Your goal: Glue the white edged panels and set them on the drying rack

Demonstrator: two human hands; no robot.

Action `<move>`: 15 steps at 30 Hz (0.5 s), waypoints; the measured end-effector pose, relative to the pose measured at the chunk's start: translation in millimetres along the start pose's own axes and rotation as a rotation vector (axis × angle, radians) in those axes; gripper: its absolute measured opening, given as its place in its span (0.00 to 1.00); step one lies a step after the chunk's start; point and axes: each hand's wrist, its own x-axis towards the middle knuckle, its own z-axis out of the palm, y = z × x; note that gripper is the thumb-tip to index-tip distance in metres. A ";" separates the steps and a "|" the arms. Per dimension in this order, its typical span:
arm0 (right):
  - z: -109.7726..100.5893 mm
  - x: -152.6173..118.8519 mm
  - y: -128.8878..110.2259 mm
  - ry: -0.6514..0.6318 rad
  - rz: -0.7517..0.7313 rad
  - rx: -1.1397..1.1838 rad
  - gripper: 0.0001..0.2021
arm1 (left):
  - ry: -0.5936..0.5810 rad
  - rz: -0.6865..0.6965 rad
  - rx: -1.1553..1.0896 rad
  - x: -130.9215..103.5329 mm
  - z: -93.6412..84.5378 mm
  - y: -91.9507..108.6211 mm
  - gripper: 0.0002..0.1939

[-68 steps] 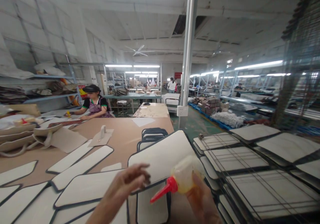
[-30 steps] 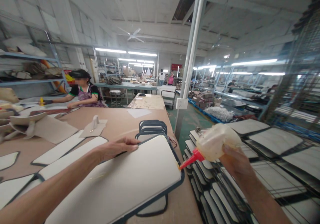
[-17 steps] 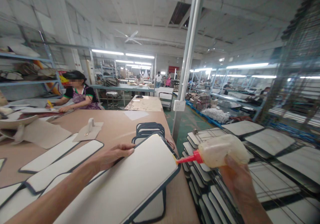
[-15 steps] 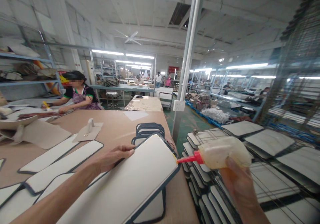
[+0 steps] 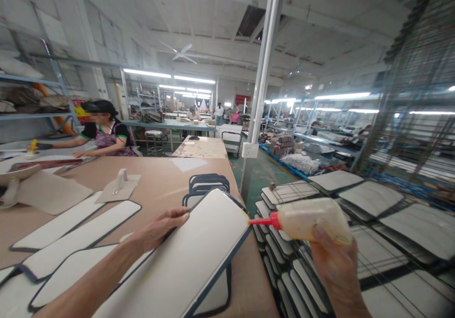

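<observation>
A cream panel with a dark blue edge [image 5: 192, 247] is held tilted above the table. My left hand [image 5: 167, 223] is closed on its far left edge, thumb on the upper face and the other fingers partly hidden. In my right hand [image 5: 334, 256] is a translucent glue bottle [image 5: 313, 218] with a red nozzle, lying nearly level. The nozzle's tip touches or almost touches the panel's right corner, where a yellowish line of glue shows along the edge. More such panels [image 5: 85, 237] lie on the table to the left.
Under and behind the held panel is a brown table [image 5: 163, 171] bearing a stack of dark-rimmed pieces [image 5: 208, 183]. Wire racks loaded with panels [image 5: 369, 197] stand close on the right. A metal post [image 5: 259, 90] rises past the table's edge. A co-worker [image 5: 106, 131] works at the left.
The whole view has shifted slightly. My hands keep their grips, and the nozzle stays at the panel's right corner. The co-worker's arm reaches farther left with a yellow-topped bottle.
</observation>
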 end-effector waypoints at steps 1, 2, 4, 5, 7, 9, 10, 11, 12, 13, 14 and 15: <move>0.5 -2.2 0.7 0.013 0.007 0.002 0.27 | 0.011 0.007 -0.004 0.7 0.1 -2.0 0.11; 1.2 -4.2 1.8 0.023 0.016 0.002 0.26 | 0.024 0.012 -0.011 1.5 0.3 -4.0 0.11; 3.1 -6.7 4.4 0.041 0.030 0.003 0.25 | 0.041 0.022 -0.027 3.5 0.9 -7.6 0.11; 4.1 -7.2 5.6 0.060 0.022 0.002 0.25 | 0.041 0.022 -0.033 4.4 1.2 -9.0 0.12; 5.4 -7.3 7.6 0.104 -0.012 0.007 0.27 | 0.035 0.019 -0.035 5.9 2.3 -11.3 0.13; 5.5 -7.6 8.4 0.135 -0.032 0.000 0.28 | 0.033 0.020 -0.033 6.6 3.7 -12.9 0.14; 5.2 -8.2 8.5 0.141 -0.029 -0.009 0.28 | 0.041 0.022 -0.033 6.6 4.4 -13.6 0.15; 4.8 -9.3 8.4 0.137 -0.018 -0.023 0.28 | 0.053 0.023 -0.035 6.6 5.1 -14.2 0.15; 4.5 -10.7 8.3 0.128 -0.006 -0.039 0.28 | 0.064 0.021 -0.038 6.5 5.8 -14.7 0.16; 4.4 -12.2 8.2 0.115 0.002 -0.051 0.27 | 0.072 0.016 -0.044 6.4 6.5 -15.2 0.16; 4.7 -13.7 8.2 0.104 0.004 -0.054 0.27 | 0.078 0.010 -0.050 6.3 7.2 -15.5 0.17; 5.3 -15.0 8.4 0.098 0.003 -0.047 0.26 | 0.082 0.005 -0.056 6.3 7.8 -15.7 0.17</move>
